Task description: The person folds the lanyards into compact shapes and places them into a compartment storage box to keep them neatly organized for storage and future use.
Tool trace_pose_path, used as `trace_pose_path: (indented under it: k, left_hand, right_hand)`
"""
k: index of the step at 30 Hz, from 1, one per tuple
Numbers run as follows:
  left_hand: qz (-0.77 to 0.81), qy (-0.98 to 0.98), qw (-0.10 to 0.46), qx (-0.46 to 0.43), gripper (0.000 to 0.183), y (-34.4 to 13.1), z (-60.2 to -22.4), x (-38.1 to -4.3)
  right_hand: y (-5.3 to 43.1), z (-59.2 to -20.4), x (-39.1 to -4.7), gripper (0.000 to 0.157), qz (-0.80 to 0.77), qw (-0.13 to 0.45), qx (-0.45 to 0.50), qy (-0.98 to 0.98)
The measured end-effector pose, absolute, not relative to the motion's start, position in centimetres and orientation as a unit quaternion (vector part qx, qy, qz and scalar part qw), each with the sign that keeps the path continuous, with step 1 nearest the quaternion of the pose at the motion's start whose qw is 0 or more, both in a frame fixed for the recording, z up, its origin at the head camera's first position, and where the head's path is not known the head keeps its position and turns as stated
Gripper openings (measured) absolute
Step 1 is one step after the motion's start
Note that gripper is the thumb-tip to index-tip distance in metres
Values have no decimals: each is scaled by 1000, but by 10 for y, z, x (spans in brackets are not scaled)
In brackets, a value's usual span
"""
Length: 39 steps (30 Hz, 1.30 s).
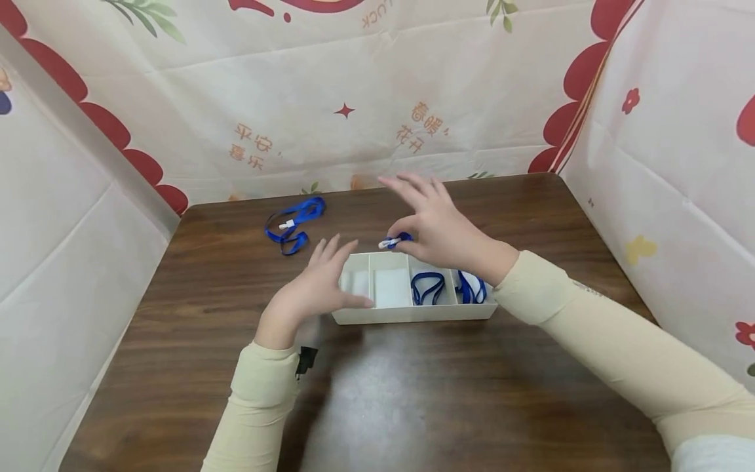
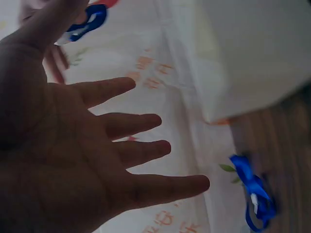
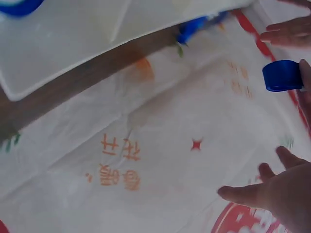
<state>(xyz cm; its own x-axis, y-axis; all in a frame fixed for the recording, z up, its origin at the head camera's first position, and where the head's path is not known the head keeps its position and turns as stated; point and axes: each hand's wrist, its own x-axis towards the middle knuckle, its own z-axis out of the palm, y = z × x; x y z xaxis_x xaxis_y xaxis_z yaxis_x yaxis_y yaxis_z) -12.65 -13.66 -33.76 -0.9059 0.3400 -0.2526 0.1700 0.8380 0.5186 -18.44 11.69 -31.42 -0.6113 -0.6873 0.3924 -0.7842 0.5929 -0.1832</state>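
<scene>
Between the thumb and index finger of my right hand (image 1: 442, 226) is a folded blue lanyard (image 1: 404, 236) with a white clip, pinched above the back rim of a white divided tray (image 1: 415, 315). Its other fingers extend upward. My left hand (image 1: 318, 282) has its fingers spread at the tray's left end, and its thumb overlaps the front rim in the head view. The left wrist view shows that palm (image 2: 73, 145) holding nothing. Two coiled blue lanyards (image 1: 428, 288) lie in the tray's right-hand compartments, one in each.
Another blue lanyard (image 1: 303, 211) with a white clip lies loose on the brown table (image 1: 377, 393), behind and left of the tray. Printed white cloth (image 1: 330, 131) hangs along the back and both sides of the table.
</scene>
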Motion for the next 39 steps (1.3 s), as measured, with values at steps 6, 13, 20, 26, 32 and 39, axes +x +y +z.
trace_pose_path:
  k: [6,13,20,26,32,39]
  left_hand:
    - [189,954,207,111,128,-146,-359,-132]
    - [123,966,194,119,133,-150,-368,-141]
    - [99,969,191,118,132,-151,-365,-147]
    - [116,967,195,113,133,-149,-366,-142]
    - [131,969,178,107,134,-148,-367,-145]
    - [152,964,193,105,131,-152,-369,-150]
  right_hand:
    - [103,-331,-196,16,75,125,496,-856]
    - [88,-363,-209,13,5,72,567,-821]
    - [77,-382,-219,14,-26,43,590,-806]
    - [76,-386,-220,18,-36,-1,587,-809]
    - [74,-385,-224,17,-40,-21,579,-814]
    - [76,-387,-230,13,-40,-41,561,-826]
